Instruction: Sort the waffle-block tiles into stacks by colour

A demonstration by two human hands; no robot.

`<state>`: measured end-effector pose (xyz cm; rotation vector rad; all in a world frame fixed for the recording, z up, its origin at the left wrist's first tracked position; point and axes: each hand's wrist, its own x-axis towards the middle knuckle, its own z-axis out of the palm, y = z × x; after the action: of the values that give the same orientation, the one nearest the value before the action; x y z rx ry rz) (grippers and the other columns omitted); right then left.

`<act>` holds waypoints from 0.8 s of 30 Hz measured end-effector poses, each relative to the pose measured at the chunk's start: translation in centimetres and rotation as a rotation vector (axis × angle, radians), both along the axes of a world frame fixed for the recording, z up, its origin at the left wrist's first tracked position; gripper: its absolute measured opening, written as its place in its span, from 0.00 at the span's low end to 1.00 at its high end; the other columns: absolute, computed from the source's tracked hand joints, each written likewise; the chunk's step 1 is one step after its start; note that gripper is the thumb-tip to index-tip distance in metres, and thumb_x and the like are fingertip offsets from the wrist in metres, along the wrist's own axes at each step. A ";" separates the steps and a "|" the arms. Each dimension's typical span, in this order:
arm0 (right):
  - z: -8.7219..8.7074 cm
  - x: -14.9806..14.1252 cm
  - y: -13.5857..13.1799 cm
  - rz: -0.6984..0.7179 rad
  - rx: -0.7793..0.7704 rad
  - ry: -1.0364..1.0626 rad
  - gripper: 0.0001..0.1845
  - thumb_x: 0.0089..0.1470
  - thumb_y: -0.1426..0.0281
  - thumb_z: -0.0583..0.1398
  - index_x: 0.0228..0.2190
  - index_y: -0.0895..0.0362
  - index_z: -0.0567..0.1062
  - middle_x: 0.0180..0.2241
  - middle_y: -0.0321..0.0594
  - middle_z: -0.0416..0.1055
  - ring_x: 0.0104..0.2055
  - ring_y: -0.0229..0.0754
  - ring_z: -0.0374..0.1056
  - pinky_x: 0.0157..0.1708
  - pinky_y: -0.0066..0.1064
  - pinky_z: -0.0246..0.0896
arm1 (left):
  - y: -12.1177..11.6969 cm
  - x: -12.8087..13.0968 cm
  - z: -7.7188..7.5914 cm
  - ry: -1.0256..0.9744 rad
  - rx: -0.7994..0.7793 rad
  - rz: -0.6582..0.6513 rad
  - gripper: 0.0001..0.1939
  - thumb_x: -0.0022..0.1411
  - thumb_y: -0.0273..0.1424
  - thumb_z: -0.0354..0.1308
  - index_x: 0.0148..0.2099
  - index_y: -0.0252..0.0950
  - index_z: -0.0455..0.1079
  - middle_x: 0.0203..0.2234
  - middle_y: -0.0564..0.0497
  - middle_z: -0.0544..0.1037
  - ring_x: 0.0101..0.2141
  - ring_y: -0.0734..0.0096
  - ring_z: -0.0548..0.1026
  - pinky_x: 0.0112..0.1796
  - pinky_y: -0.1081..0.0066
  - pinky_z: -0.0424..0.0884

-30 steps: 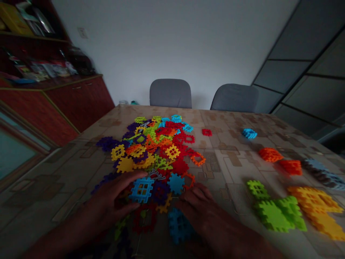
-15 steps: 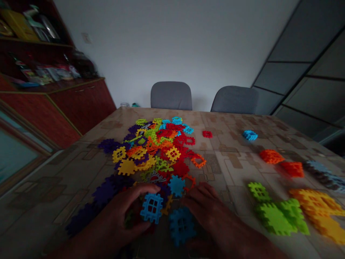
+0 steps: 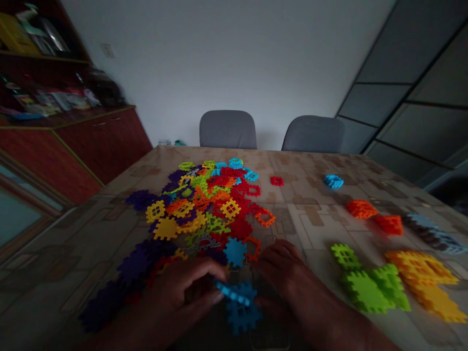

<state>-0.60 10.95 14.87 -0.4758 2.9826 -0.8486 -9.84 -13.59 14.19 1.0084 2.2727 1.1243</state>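
Observation:
My left hand (image 3: pixel 197 282) pinches a blue toothed window tile (image 3: pixel 232 293) between thumb and fingers; the tile is turned nearly edge-on. Just below and behind it is a second blue window tile (image 3: pixel 244 319), its panes facing up. My right hand (image 3: pixel 283 273) is closed at the right side of that second tile, fingers curled and the thumb in shadow against its edge. Beyond my hands lies a solid light-blue toothed tile (image 3: pixel 235 252), beside an orange frame piece (image 3: pixel 253 248).
A mixed heap of interlocking tiles (image 3: pixel 208 195) spreads over the patterned table (image 3: pixel 303 234), with purple tiles (image 3: pixel 133 263) at left. On the right lie green (image 3: pixel 369 290), yellow (image 3: pixel 424 268), orange (image 3: pixel 361 208) and blue (image 3: pixel 334 181) groups. Two grey chairs (image 3: pixel 227 129) stand behind.
My left hand has moved right and turned its blue tile from face-on to edge-on, over the second blue tile. My right hand stays beside that tile. The view has shifted slightly.

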 end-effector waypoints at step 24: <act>-0.4 0.1 -1.0 0.070 0.024 -0.022 0.29 0.49 0.61 0.73 0.50 0.52 0.72 0.49 0.39 0.71 0.52 0.50 0.63 0.56 0.41 0.51 | 0.8 0.3 -2.6 -0.283 0.107 0.141 0.18 0.69 0.44 0.52 0.56 0.43 0.63 0.27 0.57 0.75 0.23 0.72 0.74 0.25 0.76 0.69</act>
<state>-0.45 9.98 14.49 -0.5625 2.9341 -0.8054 -9.50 -12.83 11.55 0.6839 2.0999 1.3652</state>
